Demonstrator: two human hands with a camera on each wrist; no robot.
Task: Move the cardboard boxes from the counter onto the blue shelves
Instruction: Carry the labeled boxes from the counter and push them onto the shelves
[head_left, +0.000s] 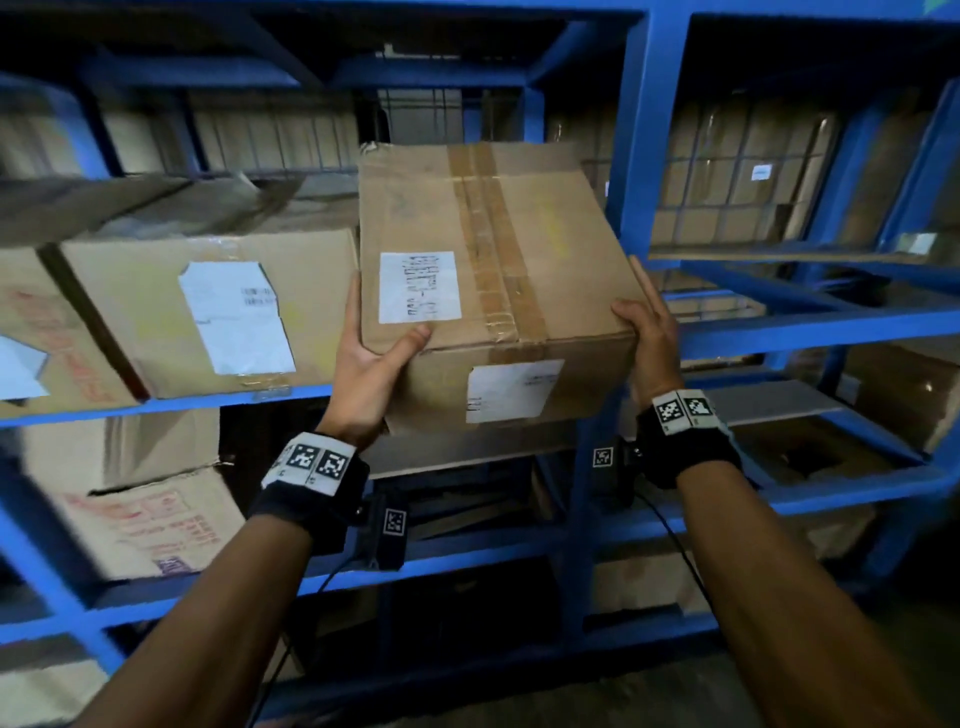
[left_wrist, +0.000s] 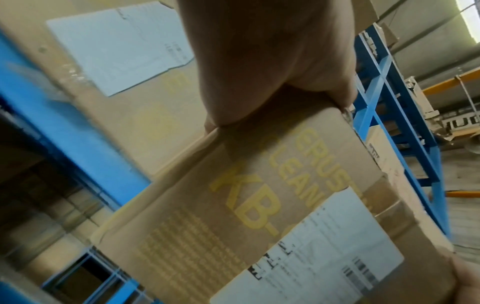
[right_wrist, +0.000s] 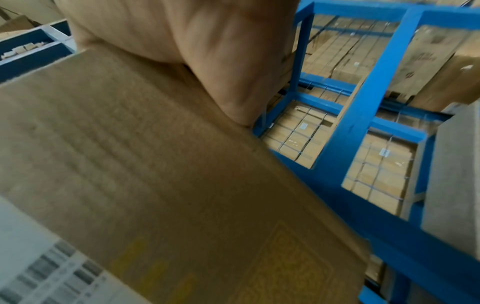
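A taped cardboard box (head_left: 493, 270) with white labels is held up in front of the blue shelves (head_left: 810, 325), tilted, its far end over the middle shelf level. My left hand (head_left: 374, 358) grips its near left corner, thumb on the top face and fingers up the left side. At the near right corner my right hand (head_left: 649, 332) grips too, thumb on top and fingers along the right side. In the left wrist view the left hand (left_wrist: 259, 61) clasps the box (left_wrist: 259, 205) edge. The right wrist view has the right hand (right_wrist: 194, 41) on the box (right_wrist: 155, 164).
A labelled box (head_left: 208, 301) sits on the same shelf just left of the held one. A blue upright post (head_left: 639, 130) stands close on the right. Another box (head_left: 145, 509) with red print fills the lower left shelf. Wire-mesh backs and more cartons show behind.
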